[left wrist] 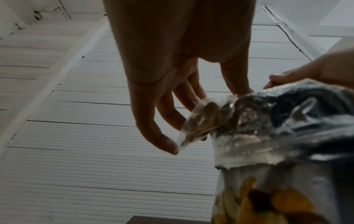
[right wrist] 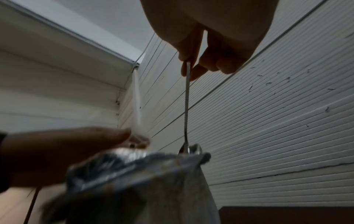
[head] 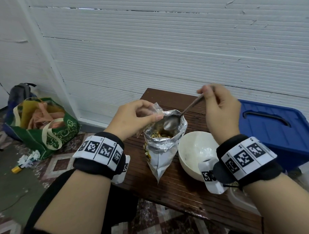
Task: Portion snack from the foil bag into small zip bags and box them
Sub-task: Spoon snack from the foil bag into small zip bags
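Silver foil bag (head: pixel 164 143) stands upright on the dark wooden surface (head: pixel 180 188), mouth open, snack pieces visible inside. The left hand (head: pixel 132 117) pinches a small clear zip bag (head: pixel 157 109) between thumb and fingertips, just beside the foil bag's rim. The right hand (head: pixel 219 110) pinches the handle end of a metal spoon (head: pixel 171 123); the spoon bowl sits tilted in the foil bag's mouth. A white bowl (head: pixel 196 152) stands just beside the foil bag. A blue lidded box (head: pixel 274 129) sits to the right.
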